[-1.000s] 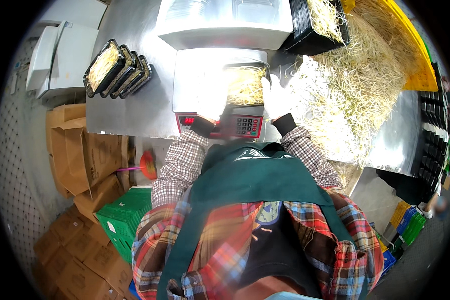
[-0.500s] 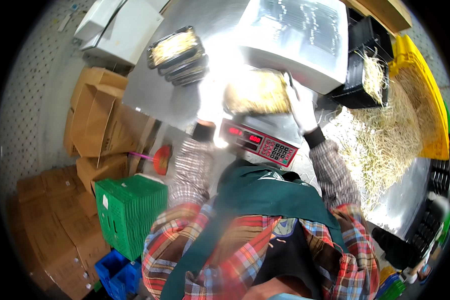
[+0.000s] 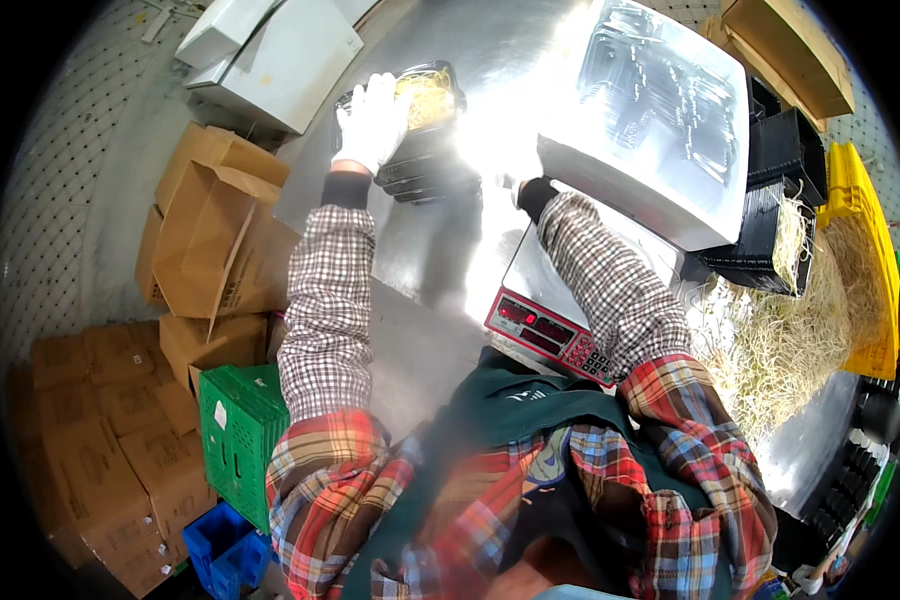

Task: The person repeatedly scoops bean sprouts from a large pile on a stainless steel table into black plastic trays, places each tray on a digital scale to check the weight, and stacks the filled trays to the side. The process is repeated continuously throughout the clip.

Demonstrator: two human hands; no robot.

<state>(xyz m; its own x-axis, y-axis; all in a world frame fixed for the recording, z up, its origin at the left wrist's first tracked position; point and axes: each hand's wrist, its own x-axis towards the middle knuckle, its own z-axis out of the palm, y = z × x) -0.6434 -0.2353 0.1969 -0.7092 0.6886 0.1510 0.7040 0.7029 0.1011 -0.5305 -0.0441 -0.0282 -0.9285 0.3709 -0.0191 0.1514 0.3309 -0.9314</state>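
Note:
My left hand (image 3: 372, 125), in a white glove, lies over the left edge of the top tray of a stack. Its fingers are stretched out and a little apart. That black plastic tray (image 3: 427, 98) holds pale yellow bean sprouts; more black trays (image 3: 430, 178) are under it. To the right, my right hand (image 3: 515, 187) reaches past the scale, and strong glare washes out its fingers, so their state is hidden. A red-fronted digital scale (image 3: 540, 330) with a bare silver platform (image 3: 540, 260) sits below my right forearm.
A large white box (image 3: 630, 190) of clear plastic lids or trays stands right of the scale. Black trays (image 3: 760, 240) and heaped sprouts (image 3: 780, 350) lie farther right beside a yellow crate (image 3: 870, 300). Cardboard boxes (image 3: 210, 240) and a green crate (image 3: 235, 440) stand at left.
The sprout-filled tray held over the scale is gone from there. Both hands have moved left and away from me; the left now rests at the stack. The view has shifted.

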